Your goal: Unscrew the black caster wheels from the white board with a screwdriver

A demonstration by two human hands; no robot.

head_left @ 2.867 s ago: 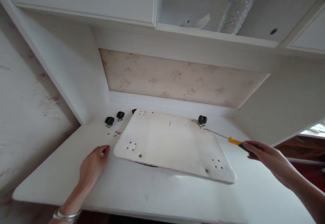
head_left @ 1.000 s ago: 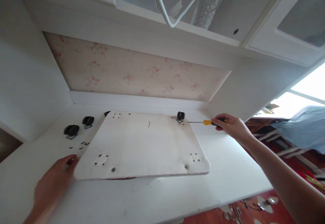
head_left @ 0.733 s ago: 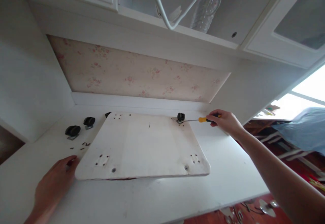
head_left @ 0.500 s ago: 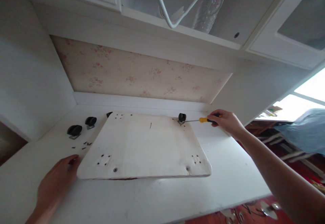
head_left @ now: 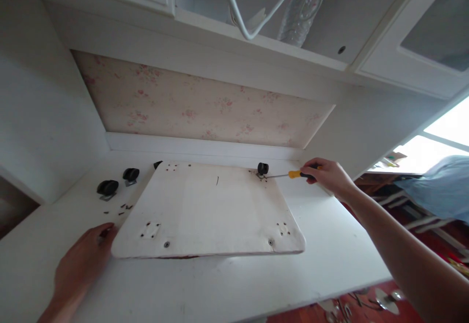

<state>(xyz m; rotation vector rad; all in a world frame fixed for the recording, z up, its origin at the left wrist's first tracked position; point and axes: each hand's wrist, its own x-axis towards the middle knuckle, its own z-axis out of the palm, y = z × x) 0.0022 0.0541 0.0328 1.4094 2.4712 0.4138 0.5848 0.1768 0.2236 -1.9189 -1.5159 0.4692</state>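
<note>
A white board [head_left: 216,210] with rounded corners and screw holes lies flat on the white countertop [head_left: 234,289]. At its far right corner stands a black caster [head_left: 263,168] on a metal plate. My right hand [head_left: 324,176] is closed around the handle of a yellow and black screwdriver [head_left: 294,174], whose tip reaches the base of that caster. Beside the board's near left corner, my left hand [head_left: 86,257] rests with its fingers curled; whatever they may hold is hidden. Two loose black casters, one nearer [head_left: 107,187] and one farther [head_left: 131,175], lie left of the board, with several small screws [head_left: 124,207].
Overhead, an open white cabinet shelf [head_left: 256,34] holds a clear plastic bottle [head_left: 298,17], and a white bent rod [head_left: 244,27] hangs in front. A side panel [head_left: 47,103] bounds the left. A light blue cloth [head_left: 439,186] shows at the right, over the red floor.
The screwdriver's handle and tip have shifted very slightly to the right. My left hand and the board look unmoved.
</note>
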